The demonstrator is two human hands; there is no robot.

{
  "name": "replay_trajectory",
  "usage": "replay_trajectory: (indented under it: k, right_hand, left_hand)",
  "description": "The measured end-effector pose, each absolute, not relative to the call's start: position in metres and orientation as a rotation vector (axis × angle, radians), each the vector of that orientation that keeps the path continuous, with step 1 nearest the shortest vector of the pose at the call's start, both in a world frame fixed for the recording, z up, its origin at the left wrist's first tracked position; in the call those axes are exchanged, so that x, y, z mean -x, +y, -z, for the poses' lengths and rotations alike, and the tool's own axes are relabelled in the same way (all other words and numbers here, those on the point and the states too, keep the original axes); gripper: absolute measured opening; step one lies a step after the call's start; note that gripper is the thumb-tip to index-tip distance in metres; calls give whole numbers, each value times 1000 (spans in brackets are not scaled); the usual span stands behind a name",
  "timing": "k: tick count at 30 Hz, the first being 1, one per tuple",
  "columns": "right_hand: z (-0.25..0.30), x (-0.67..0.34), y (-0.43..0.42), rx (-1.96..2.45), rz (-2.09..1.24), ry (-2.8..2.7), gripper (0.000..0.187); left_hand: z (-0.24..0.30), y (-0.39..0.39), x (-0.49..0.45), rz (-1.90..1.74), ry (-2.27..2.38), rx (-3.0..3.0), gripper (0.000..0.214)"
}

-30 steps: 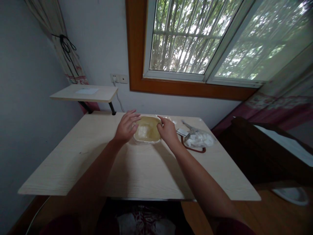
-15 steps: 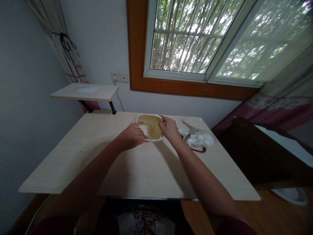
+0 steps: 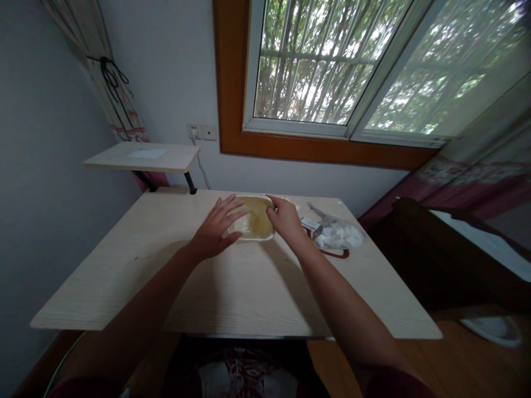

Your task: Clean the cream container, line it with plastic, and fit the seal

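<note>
A small rounded rectangular container [image 3: 259, 221], yellowish tan inside with a whitish rim, is at the far middle of the table. My right hand [image 3: 286, 221] grips its right rim, the thumb inside and the other fingers mostly hidden behind the edge. Over the left side of the container, my left hand [image 3: 218, 226] is spread open, palm down, its fingers apart and pointing right and away from me. Whether its fingertips touch the container I cannot tell. A pale, slightly shiny patch shows inside near the left fingers.
To the right of the container lies a clear plastic bag [image 3: 338, 235] with white contents, beside a small white card [image 3: 310, 224] and a reddish-brown curved strip [image 3: 338, 255]. A raised shelf [image 3: 176, 157] with a paper [image 3: 147, 153] stands at the back left of the table [image 3: 249, 298].
My left hand has opened its fingers, drawn slightly left and turned palm down, off its hold inside the container. My right hand keeps its grip on the rim.
</note>
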State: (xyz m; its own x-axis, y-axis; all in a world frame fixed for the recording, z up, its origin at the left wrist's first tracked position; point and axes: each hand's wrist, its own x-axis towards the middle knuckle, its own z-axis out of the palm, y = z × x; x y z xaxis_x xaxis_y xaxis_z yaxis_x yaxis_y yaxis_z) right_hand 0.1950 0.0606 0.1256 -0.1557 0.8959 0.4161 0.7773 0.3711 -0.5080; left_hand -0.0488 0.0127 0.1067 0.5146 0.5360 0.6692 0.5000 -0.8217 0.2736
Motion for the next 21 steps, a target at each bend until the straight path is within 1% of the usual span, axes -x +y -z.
replay_trajectory:
  k: [2,4,7,11,16,21]
  right_hand:
    - [-125,-194,60,1442,-215,-1965,51]
    - [-124,-193,61,1437,-210,-1955,50]
    - [-121,-192,63,1421,-230,-1938,47]
    - [-113,-191,64,1325,-286,-1878,43]
    - [-98,-188,60,1138,-442,-1720,55]
    - [-87,-183,58,978,-769,-1574,65]
  left_hand:
    - [-105,18,41,-1413,1037,-2455,52]
    - [-102,26,33,-1513,1125,-2216,53]
    - [-92,41,22,-1499,1147,-1896,56]
    - [-78,54,12,-1508,1025,-1528,58]
    - [-75,55,7,-1531,965,-1267,51]
    - [-79,54,4,-1543,928,-1146,43]
